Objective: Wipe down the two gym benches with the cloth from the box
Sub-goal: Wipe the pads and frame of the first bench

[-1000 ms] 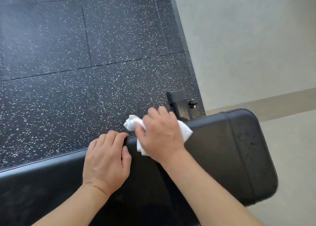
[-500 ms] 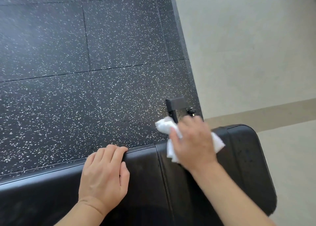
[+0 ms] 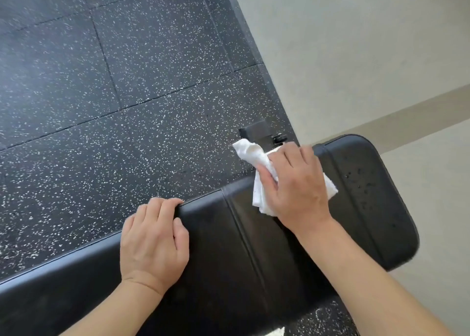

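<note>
You were partway through one bench (image 3: 292,254) — your right hand (image 3: 295,183) pressed the white cloth (image 3: 259,195) onto the black pad near its far edge, fingers bent over the bunched fabric with the thumb pinching it. Your left hand (image 3: 155,241) rested flat on the pad, fingertips hooked over the far edge to brace it. Droplets (image 3: 361,180) sat on the end panel just beyond the cloth, so that section looked unwiped. I'd judge the task well short of finished — this bench's end remained, and neither the second bench nor the box was in view.
</note>
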Motion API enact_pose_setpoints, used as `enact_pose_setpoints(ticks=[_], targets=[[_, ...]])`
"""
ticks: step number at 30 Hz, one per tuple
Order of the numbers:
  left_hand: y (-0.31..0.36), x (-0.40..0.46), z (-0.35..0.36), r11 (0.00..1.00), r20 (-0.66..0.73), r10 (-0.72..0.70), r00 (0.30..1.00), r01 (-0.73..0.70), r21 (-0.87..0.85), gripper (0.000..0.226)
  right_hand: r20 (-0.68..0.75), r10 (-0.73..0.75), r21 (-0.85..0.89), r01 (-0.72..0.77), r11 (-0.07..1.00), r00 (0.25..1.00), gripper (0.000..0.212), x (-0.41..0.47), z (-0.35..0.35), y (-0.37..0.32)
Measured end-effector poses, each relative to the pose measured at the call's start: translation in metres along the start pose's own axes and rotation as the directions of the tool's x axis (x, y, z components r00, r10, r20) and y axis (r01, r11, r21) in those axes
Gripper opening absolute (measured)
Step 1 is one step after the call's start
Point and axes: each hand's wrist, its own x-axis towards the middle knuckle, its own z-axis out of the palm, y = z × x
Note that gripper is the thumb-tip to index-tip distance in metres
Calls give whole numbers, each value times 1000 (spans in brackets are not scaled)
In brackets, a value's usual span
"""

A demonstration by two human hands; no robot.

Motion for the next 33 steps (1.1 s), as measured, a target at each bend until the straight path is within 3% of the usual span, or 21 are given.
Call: enact_pose_setpoints(ticks=[9,17,21,25,29,31,33], targets=[[3,1,-2,999,32,-23,999,25,-35,40,-145,247,22,-246,969,958,22,-63,-2,-27],[4,1,-4,999,96,-21,995,24,-30,49,-109,380,27,-379,925,919,16,-134,1,-107],[3,-1,-6,999,89,-7,996,11,-41,53,-30,274,7,-274,962,961,13,-178,-4,-144],[6,-2,-7,998,70,-8,998,12,-58,51,-84,147,-93,-155,984,986,17,-174,-16,-107],[3,-2,-4,997,75,-12,997,17,-71,49,-208,371,-129,-401,907,905,18,-119,-18,-58],[1,-2,-4,997,69,-12,998,18,-79,49,-223,507,-94,-536,839,833,19,-94,-12,-59],[1,-2,-4,996,62,-7,998,12,-88,50,-223,543,-71,-569,819,809,18,-79,-2,-80]])
